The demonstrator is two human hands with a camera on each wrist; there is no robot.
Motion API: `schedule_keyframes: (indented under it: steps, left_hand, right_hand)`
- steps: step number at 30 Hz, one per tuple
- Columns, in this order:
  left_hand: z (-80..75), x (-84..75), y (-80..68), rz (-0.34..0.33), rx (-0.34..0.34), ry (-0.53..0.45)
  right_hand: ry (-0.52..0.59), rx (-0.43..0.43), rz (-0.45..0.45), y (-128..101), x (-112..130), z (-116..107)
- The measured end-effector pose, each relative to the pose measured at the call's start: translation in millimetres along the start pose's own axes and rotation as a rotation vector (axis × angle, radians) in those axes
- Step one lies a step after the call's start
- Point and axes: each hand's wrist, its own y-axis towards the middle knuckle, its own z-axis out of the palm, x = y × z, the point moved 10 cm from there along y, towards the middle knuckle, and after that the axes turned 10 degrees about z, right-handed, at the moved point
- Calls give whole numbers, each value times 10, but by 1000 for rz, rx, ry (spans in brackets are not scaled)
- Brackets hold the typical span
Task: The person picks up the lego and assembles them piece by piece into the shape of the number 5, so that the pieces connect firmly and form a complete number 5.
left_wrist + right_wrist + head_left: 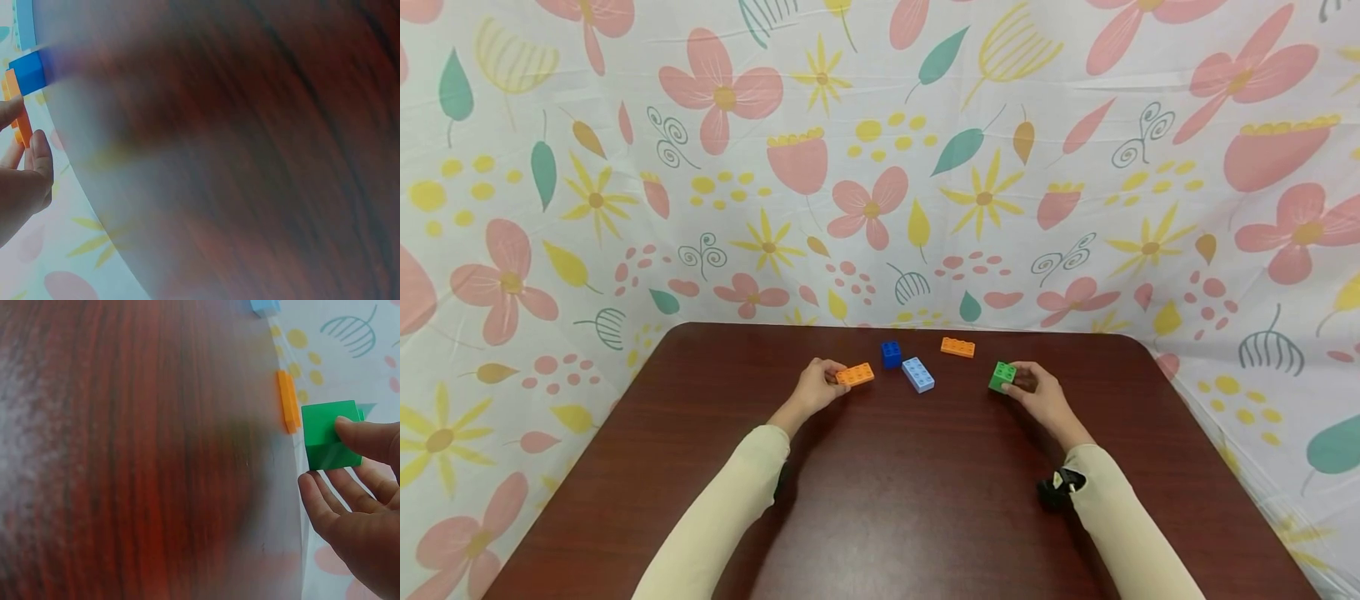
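The dark wooden table is seen nearest. At 11 o'clock, an orange brick is pinched by the left hand. At 1 o'clock, a green brick is grasped by the right hand.

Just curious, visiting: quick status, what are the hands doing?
Left hand pinches orange brick. Right hand grips green brick. Between them: dark blue brick, light blue brick.

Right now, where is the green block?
In the head view, the green block sits at the table's right side, pinched by the right hand, right of the light blue brick.
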Motion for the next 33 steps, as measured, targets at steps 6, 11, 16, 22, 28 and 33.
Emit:
schedule_keyframes:
  steps: [6,11,16,22,28,33]
  left_hand:
    - [36,-62,0,34,6,7]
    - [65,-99,-11,43,17,0]
    - [100,-132,-42,42,30,-5]
    - [146,-202,-86,56,45,-8]
    - [197,-270,-114,77,52,-20]
    - [243,-305,-127,84,56,-29]
  right_hand:
    - [-3,-6,-26,-32,61,-6]
    - [-8,-8,-43,-47,99,-4]
    - [-22,-19,-62,-69,112,-1]
    - [-29,1,-73,-93,98,63]
    - [-20,13,-90,-120,124,120]
    - [1,12,-117,-142,198,142]
